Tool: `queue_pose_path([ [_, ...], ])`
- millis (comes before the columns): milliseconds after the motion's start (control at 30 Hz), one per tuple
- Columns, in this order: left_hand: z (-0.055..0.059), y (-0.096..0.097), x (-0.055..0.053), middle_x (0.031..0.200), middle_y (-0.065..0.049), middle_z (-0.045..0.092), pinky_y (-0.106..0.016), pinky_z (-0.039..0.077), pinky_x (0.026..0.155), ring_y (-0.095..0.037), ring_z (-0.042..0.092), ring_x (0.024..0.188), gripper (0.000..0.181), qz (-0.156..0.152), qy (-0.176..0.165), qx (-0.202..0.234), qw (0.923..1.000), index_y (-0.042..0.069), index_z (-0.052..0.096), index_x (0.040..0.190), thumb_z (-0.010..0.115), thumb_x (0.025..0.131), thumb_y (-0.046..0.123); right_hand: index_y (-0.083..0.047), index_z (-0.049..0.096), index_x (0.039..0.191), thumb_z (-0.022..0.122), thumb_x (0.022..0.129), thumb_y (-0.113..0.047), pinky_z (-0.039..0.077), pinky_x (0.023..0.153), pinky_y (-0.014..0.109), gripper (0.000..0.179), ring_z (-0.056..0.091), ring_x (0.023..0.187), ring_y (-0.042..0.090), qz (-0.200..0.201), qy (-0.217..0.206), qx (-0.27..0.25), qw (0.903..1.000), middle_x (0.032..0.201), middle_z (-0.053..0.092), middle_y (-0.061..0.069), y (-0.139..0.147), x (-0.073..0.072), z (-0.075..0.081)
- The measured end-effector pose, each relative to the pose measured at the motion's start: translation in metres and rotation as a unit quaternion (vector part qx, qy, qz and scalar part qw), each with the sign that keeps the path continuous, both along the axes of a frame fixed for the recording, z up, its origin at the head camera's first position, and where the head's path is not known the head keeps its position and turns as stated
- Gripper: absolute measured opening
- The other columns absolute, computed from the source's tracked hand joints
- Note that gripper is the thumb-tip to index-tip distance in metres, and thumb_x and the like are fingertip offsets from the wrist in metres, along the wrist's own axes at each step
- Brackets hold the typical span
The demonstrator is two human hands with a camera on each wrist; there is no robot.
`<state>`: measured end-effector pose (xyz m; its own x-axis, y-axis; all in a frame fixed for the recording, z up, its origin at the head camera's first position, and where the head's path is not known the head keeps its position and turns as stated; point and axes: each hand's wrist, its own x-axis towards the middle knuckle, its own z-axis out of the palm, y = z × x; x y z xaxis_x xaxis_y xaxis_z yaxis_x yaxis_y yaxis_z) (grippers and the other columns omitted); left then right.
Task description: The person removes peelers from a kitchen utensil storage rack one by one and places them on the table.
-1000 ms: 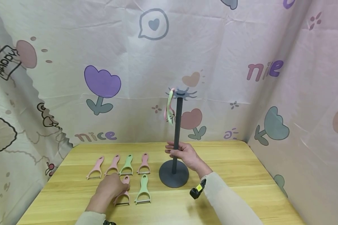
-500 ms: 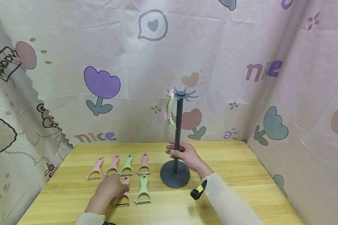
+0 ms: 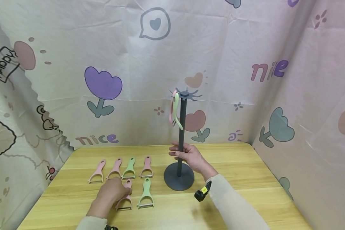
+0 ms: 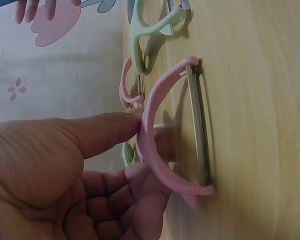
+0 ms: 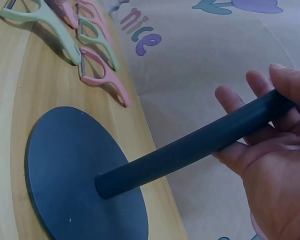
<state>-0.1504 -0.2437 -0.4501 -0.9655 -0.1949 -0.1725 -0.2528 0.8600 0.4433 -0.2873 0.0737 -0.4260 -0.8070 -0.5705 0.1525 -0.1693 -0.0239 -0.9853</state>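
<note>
In the head view my left hand pinches a pink peeler by its handle, low over the table. The left wrist view shows the peeler's curved frame and metal blade beyond my thumb and fingers. My right hand holds the dark pole of an upright rack, thumb on one side and fingers on the other. A round base carries the pole. From the hooks at its top left hang a green peeler and at least one pink peeler.
A green peeler lies right of my left hand. Behind are a pink peeler, a second pink one, a green one and another pink one. A patterned cloth hangs behind the wooden table.
The rack has turned slightly and shifted a little right under my right hand, and the hanging peelers have swung toward the pole. My left hand has stayed at the pink peeler.
</note>
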Motion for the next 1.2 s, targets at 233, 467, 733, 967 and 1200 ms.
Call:
queue_pose_path([
  [233, 0.001, 0.001, -0.001, 0.082, -0.01, 0.067, -0.039, 0.049, 0.066, -0.024, 0.058, 0.069, 0.037, 0.003, -0.009, -0.001, 1.0, 0.006, 0.064, 0.078, 0.084, 0.083, 0.037, -0.001, 0.056, 0.149, 0.064, 0.103, -0.006, 0.05, 0.109, 0.059, 0.047, 0.064, 0.132, 0.038, 0.001, -0.004, -0.005, 1.0, 0.143, 0.064, 0.023, 0.0, 0.0, 0.001],
  [467, 0.004, -0.002, 0.001, 0.09, -0.018, 0.07, -0.043, 0.052, 0.069, -0.026, 0.059, 0.071, 0.046, -0.009, -0.011, 0.005, 0.9999, -0.002, 0.068, 0.088, 0.079, 0.088, 0.042, -0.001, 0.056, 0.149, 0.064, 0.103, -0.006, 0.052, 0.108, 0.056, 0.047, 0.065, 0.131, 0.037, 0.002, -0.006, -0.004, 1.0, 0.144, 0.062, 0.027, 0.0, -0.001, 0.001],
  [733, 0.027, -0.002, 0.001, 0.063, -0.004, 0.056, -0.028, 0.038, 0.046, -0.014, 0.047, 0.051, 0.045, -0.013, 0.027, 0.032, 0.9991, -0.001, 0.065, 0.117, 0.073, 0.097, 0.038, 0.0, 0.057, 0.148, 0.064, 0.103, -0.005, 0.054, 0.106, 0.053, 0.046, 0.068, 0.128, 0.035, -0.001, -0.006, -0.003, 1.0, 0.144, 0.061, 0.029, 0.0, -0.001, 0.0],
  [967, 0.072, 0.018, -0.006, 0.065, 0.002, 0.05, -0.029, 0.034, 0.054, -0.015, 0.044, 0.058, 0.033, -0.027, 0.096, 0.019, 0.9949, 0.012, 0.058, 0.076, 0.07, 0.099, 0.032, 0.0, 0.058, 0.147, 0.064, 0.102, -0.005, 0.054, 0.106, 0.053, 0.045, 0.068, 0.128, 0.035, -0.005, -0.01, -0.003, 0.9999, 0.142, 0.064, 0.027, 0.001, 0.0, 0.0],
  [1200, 0.114, 0.049, -0.015, 0.088, -0.002, 0.069, -0.034, 0.048, 0.065, -0.019, 0.059, 0.075, 0.02, -0.04, 0.157, 0.065, 0.9847, 0.012, 0.073, 0.106, 0.066, 0.101, 0.03, 0.001, 0.058, 0.146, 0.064, 0.102, -0.005, 0.054, 0.106, 0.053, 0.045, 0.069, 0.127, 0.034, -0.001, -0.015, -0.01, 0.9998, 0.144, 0.06, 0.031, 0.001, 0.0, 0.0],
])
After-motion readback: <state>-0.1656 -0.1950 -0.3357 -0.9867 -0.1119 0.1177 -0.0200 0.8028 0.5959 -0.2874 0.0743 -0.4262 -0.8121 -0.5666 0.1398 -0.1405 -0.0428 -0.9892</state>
